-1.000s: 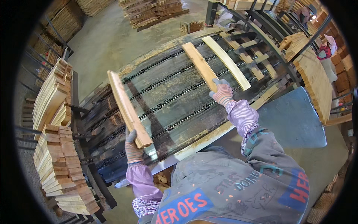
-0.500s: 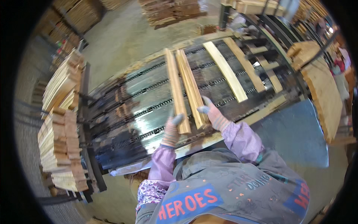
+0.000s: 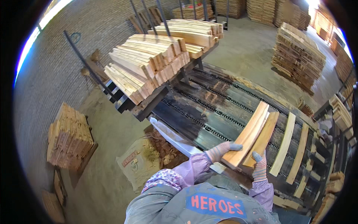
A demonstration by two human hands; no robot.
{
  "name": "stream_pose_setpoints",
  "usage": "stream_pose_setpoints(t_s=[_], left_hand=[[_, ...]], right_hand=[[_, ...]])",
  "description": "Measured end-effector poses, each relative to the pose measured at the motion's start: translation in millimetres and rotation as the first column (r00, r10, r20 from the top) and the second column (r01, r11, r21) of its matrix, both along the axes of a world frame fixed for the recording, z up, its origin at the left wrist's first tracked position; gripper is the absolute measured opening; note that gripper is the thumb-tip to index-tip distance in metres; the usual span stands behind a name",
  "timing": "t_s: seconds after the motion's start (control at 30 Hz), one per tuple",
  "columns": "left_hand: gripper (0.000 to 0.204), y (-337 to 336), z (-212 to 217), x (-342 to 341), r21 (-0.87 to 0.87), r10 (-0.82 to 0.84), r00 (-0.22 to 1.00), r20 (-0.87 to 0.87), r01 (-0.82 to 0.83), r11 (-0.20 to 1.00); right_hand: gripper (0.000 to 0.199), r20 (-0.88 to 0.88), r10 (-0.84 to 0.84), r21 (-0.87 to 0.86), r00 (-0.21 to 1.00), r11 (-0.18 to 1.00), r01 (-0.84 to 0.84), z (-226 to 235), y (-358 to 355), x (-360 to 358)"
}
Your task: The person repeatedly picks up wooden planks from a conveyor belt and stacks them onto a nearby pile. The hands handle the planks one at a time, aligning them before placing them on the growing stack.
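My left hand [image 3: 224, 150], in a striped glove with grey fingertips, is closed on the near end of some pale wooden boards [image 3: 248, 135]. Its thumb lies on top; the fingers are hidden beneath. On the right, my right hand [image 3: 260, 166], gloved alike, grips the near end of a browner board [image 3: 264, 135], thumb over its face. Both lots lie side by side, slanting away from me over the chain conveyor [image 3: 209, 140]. Past them to the right, a pale board [image 3: 284, 143] and a tan board [image 3: 298, 153] lie apart across the chains.
A rack with upright metal posts holds rows of stacked boards [image 3: 149, 61] at the conveyor's far left. Wood stacks stand on the floor at left [image 3: 71, 136] and far right [image 3: 298, 54]. A sack [image 3: 136, 160] and wood scraps [image 3: 164, 147] lie by the conveyor's near edge.
My view has swung left, bringing the loaded rack to the upper middle. The boards in my two hands have turned and come closer together; both hands still grip them.
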State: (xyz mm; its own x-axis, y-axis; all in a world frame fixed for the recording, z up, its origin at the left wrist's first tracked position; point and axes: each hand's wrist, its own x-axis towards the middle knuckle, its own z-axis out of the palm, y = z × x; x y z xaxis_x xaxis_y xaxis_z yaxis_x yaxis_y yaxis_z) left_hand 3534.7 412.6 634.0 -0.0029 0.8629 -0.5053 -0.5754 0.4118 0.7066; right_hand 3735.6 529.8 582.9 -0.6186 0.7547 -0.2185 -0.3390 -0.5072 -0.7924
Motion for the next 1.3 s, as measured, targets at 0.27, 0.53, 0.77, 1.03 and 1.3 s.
stream_pose_setpoints(t_s=[0.27, 0.53, 0.77, 1.03, 1.3], left_hand=[[0.091, -141, 185, -70, 0.472, 0.463, -0.101, -0.881, -0.281, 0.836], [0.078, -189, 267, -157, 0.438, -0.302, -0.648, -0.699, -0.722, 0.536], [0.067, -217, 232, -262, 0.056, -0.294, -0.219, -0.93, -0.877, 0.477], [0.064, -190, 273, -277, 0.589, 0.326, -0.496, -0.805, -0.598, 0.544], [0.126, -157, 291, -410, 0.365, 0.553, -0.086, -0.829, -0.832, 0.418]], right_hand=[[0.08, 0.09, 0.091, 0.213, 0.992, 0.971, -0.108, 18, 59, -7], [0.082, 0.001, 0.21, 0.232, 0.978, 0.951, -0.204, 49, 77, -35], [0.086, 0.087, 0.245, 0.504, 0.966, 0.825, -0.255, 123, 97, -76], [0.067, 0.122, -0.127, 0.989, 0.984, 0.103, -0.109, 243, 149, -337], [0.056, 0.321, -0.568, 0.683, 0.757, -0.415, -0.601, 326, 103, -575]])
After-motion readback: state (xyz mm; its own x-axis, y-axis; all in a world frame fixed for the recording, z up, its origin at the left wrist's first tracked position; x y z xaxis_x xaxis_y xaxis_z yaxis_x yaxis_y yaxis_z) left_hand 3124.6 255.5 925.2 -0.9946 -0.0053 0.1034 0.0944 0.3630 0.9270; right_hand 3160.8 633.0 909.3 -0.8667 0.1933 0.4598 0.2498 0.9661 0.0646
